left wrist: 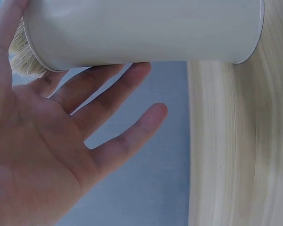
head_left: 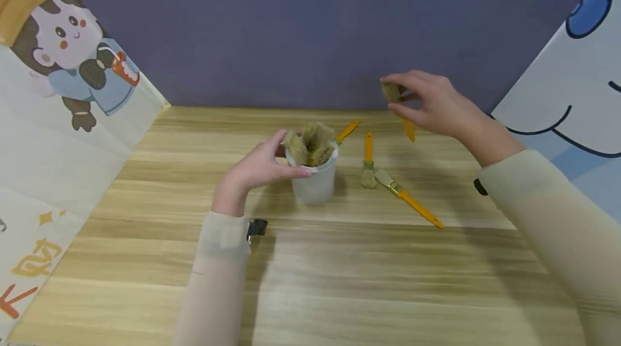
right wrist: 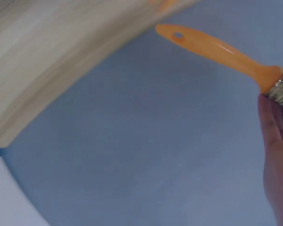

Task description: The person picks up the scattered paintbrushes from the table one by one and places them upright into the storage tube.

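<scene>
My left hand (head_left: 262, 165) grips a white cup (head_left: 314, 187) near its rim, thumb on the near side and fingers round the far side. The cup stands upright, with several tan brush heads (head_left: 317, 138) sticking up out of it. In the left wrist view some fingers (left wrist: 108, 101) lie along the cup's wall while the little finger is apart from it. Raised at the right, my right hand (head_left: 436, 102) pinches a paintbrush (right wrist: 217, 49) near its bristles and metal band; its orange handle points down.
Right of the cup, one orange-handled paintbrush (head_left: 368, 154) lies bristles toward me, and another paintbrush (head_left: 412, 203) lies slantwise. Behind the cup an orange handle (head_left: 348, 130) shows, its bristle end hidden. A dark blue-grey wall (head_left: 291, 33) rises behind the wooden table (head_left: 339, 281); printed panels flank it.
</scene>
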The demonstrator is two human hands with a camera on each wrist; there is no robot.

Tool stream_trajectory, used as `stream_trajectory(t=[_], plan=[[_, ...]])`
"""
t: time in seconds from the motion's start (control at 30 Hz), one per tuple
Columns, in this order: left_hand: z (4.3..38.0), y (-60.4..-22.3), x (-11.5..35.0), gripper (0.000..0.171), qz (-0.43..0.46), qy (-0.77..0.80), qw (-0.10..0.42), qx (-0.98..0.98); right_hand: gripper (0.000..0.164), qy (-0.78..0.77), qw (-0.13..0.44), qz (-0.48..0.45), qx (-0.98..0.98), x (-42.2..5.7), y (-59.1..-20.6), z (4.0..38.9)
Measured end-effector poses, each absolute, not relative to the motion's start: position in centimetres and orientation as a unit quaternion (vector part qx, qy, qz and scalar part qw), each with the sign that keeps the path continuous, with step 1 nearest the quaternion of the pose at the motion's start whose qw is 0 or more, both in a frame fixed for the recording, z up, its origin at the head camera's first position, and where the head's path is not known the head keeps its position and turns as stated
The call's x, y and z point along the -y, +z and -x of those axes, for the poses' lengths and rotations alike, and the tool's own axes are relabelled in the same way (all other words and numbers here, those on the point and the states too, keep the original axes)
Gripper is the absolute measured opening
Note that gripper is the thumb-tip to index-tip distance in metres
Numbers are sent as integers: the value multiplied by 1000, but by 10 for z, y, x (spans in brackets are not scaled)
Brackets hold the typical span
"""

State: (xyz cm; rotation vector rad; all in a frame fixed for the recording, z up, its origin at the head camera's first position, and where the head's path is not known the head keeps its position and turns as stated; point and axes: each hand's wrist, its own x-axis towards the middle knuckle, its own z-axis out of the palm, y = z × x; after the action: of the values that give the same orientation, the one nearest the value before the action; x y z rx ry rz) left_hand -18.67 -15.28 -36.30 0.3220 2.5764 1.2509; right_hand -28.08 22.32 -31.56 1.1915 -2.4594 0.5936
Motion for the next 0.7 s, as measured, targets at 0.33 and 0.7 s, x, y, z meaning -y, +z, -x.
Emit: stream_trajectory(t=[0.33,0.7], plan=[[186,-361,153,99,-110,434,128,-885,56,296,235,-384,842,-194,-264,224],[186,-360,155,97,-110,446,131,-878,55,425,299,-420,744,-152,-222,193]])
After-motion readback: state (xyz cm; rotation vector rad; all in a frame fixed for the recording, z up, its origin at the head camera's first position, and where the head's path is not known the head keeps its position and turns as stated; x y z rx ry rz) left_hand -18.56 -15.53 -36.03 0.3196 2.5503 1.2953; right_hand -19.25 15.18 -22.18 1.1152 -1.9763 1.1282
